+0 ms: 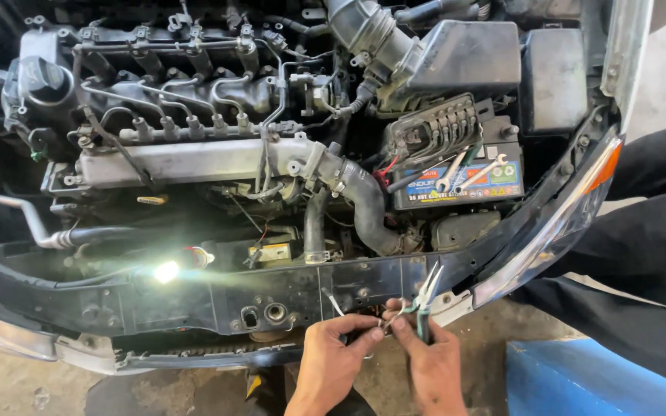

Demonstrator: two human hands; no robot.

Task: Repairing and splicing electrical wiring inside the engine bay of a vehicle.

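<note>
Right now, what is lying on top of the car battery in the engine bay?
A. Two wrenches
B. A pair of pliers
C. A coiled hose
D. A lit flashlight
A. Two silvery wrenches lie crossed on the top of the battery, while the pliers are in the right hand in front of the front panel, and the left hand pinches a thin wire beside them.

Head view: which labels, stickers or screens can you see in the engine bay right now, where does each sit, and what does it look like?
Rectangular battery label: front face of the black car battery at right of the bay; blue band with red and green patches, white print.
Small pale yellowish tag: low centre, behind the front crossmember; rectangular, print too small to tell.
Screens: none in view.
</note>
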